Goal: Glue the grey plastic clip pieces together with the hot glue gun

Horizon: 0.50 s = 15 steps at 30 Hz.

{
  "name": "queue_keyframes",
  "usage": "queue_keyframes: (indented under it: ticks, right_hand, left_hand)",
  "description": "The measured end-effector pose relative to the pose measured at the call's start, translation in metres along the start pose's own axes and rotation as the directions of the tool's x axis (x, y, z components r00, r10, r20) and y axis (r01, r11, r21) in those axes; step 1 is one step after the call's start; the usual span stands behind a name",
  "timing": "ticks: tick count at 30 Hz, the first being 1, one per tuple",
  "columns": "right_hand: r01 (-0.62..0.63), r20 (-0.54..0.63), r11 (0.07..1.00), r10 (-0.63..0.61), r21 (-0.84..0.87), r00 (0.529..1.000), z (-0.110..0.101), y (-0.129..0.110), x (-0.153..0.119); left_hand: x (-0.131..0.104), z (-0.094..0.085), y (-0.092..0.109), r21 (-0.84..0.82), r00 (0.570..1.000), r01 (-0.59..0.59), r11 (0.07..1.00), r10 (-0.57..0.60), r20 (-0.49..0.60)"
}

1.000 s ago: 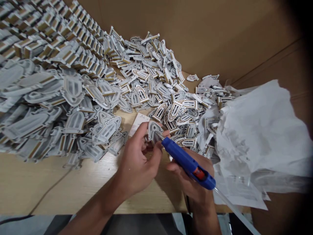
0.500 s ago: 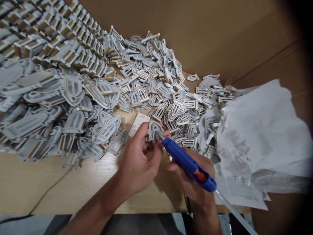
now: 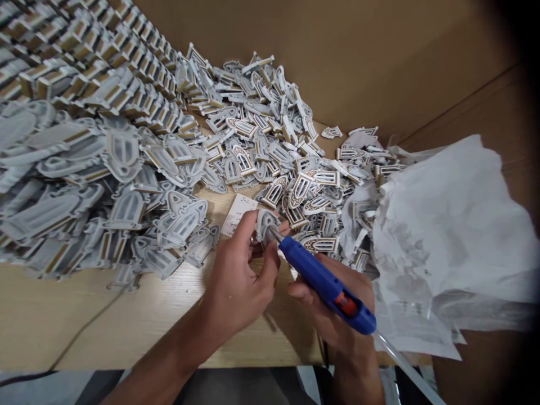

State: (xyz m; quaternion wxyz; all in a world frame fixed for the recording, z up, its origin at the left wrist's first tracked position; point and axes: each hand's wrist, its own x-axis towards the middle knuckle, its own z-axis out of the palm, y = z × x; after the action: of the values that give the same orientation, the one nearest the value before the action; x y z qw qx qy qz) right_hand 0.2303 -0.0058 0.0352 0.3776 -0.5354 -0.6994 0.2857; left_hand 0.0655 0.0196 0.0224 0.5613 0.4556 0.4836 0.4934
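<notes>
My left hand (image 3: 238, 281) holds a small white arched window piece (image 3: 265, 224) between thumb and fingers, above the table. My right hand (image 3: 337, 304) is wrapped round a blue glue gun (image 3: 323, 281), whose metal tip meets the arched piece near its middle. A clear glue stick (image 3: 405, 363) juts from the gun's back end. Just behind my left hand lies a paper slip (image 3: 238, 212) with handwriting. Behind both hands spreads a loose heap of white and gold arched pieces (image 3: 299, 191). The fingers on the gun's far side are partly hidden.
Stacked arched pieces (image 3: 122, 152) fill the left side of the wooden table (image 3: 169, 315). Crumpled white paper (image 3: 455, 225) lies at the right. Cardboard (image 3: 337, 56) stands behind the heap. A dark cable (image 3: 84, 329) runs over the table's front left edge.
The view has shifted slightly. Both hands keep their holds, and the gun's tip remains at the arched piece, with the gun's back end a little lower and further right.
</notes>
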Motion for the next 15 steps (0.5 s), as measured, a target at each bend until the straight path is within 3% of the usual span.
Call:
queue_keyframes:
  ticks: [15]
  right_hand:
    - [0.014, 0.016, 1.000, -0.013, -0.026, 1.000, 0.0025, 0.0060, -0.0002]
  left_hand:
    - [-0.0009, 0.0004, -0.0001, -0.014, 1.000, 0.003, 1.000, -0.003, -0.009]
